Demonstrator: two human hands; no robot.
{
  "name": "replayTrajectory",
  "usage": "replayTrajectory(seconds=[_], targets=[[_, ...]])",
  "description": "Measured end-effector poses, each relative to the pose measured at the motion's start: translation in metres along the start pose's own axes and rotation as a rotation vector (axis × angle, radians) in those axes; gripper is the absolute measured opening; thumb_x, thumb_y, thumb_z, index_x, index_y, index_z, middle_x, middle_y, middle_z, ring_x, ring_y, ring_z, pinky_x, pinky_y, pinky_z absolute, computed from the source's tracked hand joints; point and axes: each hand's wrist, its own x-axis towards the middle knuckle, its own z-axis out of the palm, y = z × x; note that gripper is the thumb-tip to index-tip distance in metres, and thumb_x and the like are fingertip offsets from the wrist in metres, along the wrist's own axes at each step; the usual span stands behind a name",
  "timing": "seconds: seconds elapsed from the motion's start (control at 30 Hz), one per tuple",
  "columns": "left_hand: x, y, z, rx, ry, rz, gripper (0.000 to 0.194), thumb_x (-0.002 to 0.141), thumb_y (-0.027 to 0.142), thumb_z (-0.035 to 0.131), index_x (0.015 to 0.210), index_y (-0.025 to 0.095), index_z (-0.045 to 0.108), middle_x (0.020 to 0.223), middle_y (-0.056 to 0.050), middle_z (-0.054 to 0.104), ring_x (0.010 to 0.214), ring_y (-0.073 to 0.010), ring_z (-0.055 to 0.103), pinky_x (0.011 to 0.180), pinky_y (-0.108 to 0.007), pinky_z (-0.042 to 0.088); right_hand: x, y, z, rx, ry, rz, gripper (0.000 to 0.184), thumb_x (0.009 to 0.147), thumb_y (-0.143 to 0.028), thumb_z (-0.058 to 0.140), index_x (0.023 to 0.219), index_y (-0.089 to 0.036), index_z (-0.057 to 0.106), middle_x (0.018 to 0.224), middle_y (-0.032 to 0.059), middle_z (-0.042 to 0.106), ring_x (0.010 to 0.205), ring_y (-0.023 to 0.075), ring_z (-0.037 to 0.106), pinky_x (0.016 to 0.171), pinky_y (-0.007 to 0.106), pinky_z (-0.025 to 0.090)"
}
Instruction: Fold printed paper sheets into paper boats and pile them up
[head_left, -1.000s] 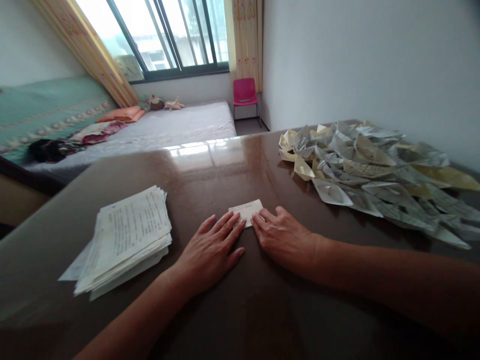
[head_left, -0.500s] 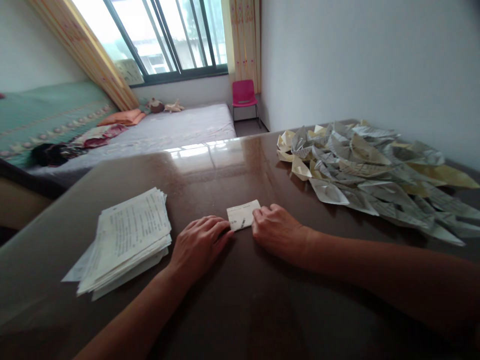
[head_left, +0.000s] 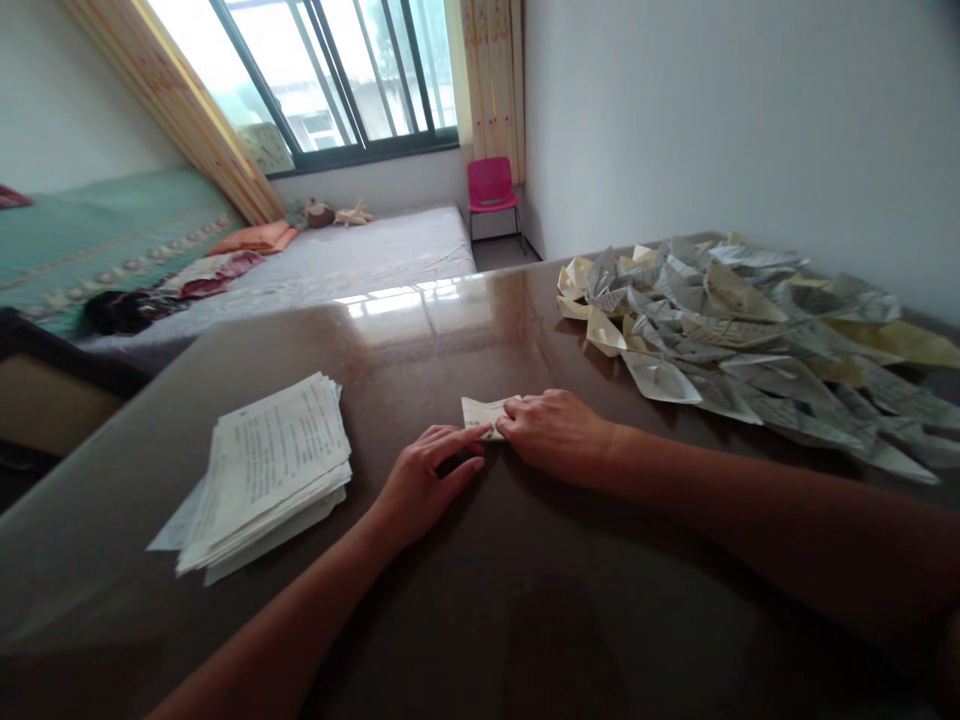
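A small folded piece of paper point(head_left: 478, 408), pale with some print, lies on the brown table between my hands. My right hand point(head_left: 551, 430) is closed on its right side, with the fingertips hiding that edge. My left hand point(head_left: 431, 475) comes in from the lower left, its index finger stretched over the near edge of the paper and touching it. The thumb of that hand is held apart below, with nothing between it and the fingers.
A stack of printed sheets point(head_left: 270, 465) lies on the table point(head_left: 420, 620) at left. A heap of folded paper boats point(head_left: 720, 330) covers its right side by the wall. Beyond stand a bed point(head_left: 390, 250) and a pink chair point(head_left: 491, 185).
My left index finger has moved right onto the paper's near edge. The paper shows less of its face, its near part now folded or covered. My right hand has shifted slightly left.
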Motion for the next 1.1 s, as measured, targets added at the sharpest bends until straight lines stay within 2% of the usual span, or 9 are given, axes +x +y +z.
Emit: replayTrajectory(seconds=[0.1,0.2,0.33,0.47,0.57,0.73,0.9,1.0,1.1], targets=[[-0.001,-0.003,0.0,0.11,0.068,0.029,0.029,0.089,0.028,0.057,0.118,0.026,0.064,0.094,-0.003,0.068,0.093,-0.0179,0.059,0.087,-0.035,0.051,0.001,0.001,0.001,0.006,-0.001,0.001,0.024,0.094,-0.02,0.042,0.1,-0.016,0.065,0.097,0.0105,0.066,0.085,0.02,0.066,0.068,0.026,0.047],[-0.001,-0.009,-0.002,0.165,0.126,-0.024,0.035,0.087,0.03,0.06,0.122,0.026,0.06,0.097,-0.004,0.066,0.094,-0.0184,0.06,0.086,-0.036,0.051,0.0,0.002,0.002,-0.003,0.004,0.009,0.024,0.094,-0.02,0.042,0.1,-0.016,0.064,0.097,0.0103,0.066,0.084,0.0198,0.065,0.067,0.026,0.046],[-0.001,-0.014,-0.002,0.184,0.077,-0.078,0.034,0.087,0.034,0.06,0.12,0.026,0.062,0.103,-0.004,0.065,0.097,-0.0193,0.06,0.085,-0.037,0.052,0.0,0.001,0.002,-0.003,0.012,-0.003,0.022,0.094,-0.02,0.042,0.099,-0.017,0.063,0.096,0.0093,0.065,0.084,0.0203,0.065,0.066,0.026,0.046],[0.001,-0.014,-0.001,0.114,0.125,-0.124,0.039,0.086,0.032,0.06,0.124,0.026,0.058,0.116,-0.006,0.06,0.091,-0.0168,0.063,0.078,-0.033,0.055,0.0,0.001,0.002,0.0,0.02,-0.001,0.022,0.094,-0.02,0.041,0.101,-0.017,0.062,0.099,0.0096,0.065,0.087,0.021,0.065,0.067,0.028,0.047],[0.003,-0.012,0.0,0.008,0.128,-0.119,0.042,0.083,0.028,0.062,0.125,0.023,0.058,0.121,-0.007,0.056,0.091,-0.0154,0.064,0.078,-0.031,0.057,-0.001,0.001,0.001,0.007,0.011,0.009,0.023,0.094,-0.02,0.041,0.103,-0.016,0.062,0.1,0.0105,0.065,0.088,0.0216,0.065,0.068,0.028,0.047],[0.005,-0.008,0.004,-0.086,0.132,-0.094,0.036,0.083,0.026,0.062,0.119,0.021,0.062,0.121,-0.008,0.058,0.089,-0.0147,0.064,0.077,-0.029,0.057,-0.001,-0.002,0.001,0.003,0.008,0.006,0.022,0.094,-0.019,0.041,0.104,-0.016,0.061,0.102,0.0105,0.065,0.089,0.0222,0.065,0.069,0.03,0.048],[0.005,-0.004,0.006,-0.023,0.061,-0.009,0.027,0.085,0.02,0.061,0.11,0.024,0.069,0.111,-0.005,0.066,0.098,-0.0169,0.064,0.09,-0.031,0.052,-0.001,0.004,-0.001,0.039,-0.002,0.014,0.023,0.094,-0.022,0.042,0.103,-0.018,0.063,0.101,0.0094,0.065,0.086,0.0213,0.066,0.066,0.028,0.046],[0.004,0.002,-0.001,-0.087,0.178,0.026,0.021,0.086,0.017,0.059,0.101,0.023,0.072,0.103,-0.004,0.07,0.096,-0.0159,0.065,0.09,-0.029,0.051,0.001,0.018,-0.005,0.188,0.107,0.076,0.027,0.091,-0.038,0.052,0.109,-0.02,0.061,0.105,0.0083,0.065,0.084,0.0204,0.065,0.067,0.028,0.045],[0.002,0.009,-0.009,-0.195,0.388,-0.026,0.015,0.083,0.019,0.065,0.095,0.021,0.073,0.099,-0.004,0.07,0.094,-0.0156,0.066,0.086,-0.027,0.054,0.006,0.031,-0.007,0.433,0.373,0.196,0.049,0.089,-0.049,0.053,0.126,-0.017,0.05,0.11,0.0105,0.065,0.091,0.0201,0.063,0.077,0.03,0.046]])
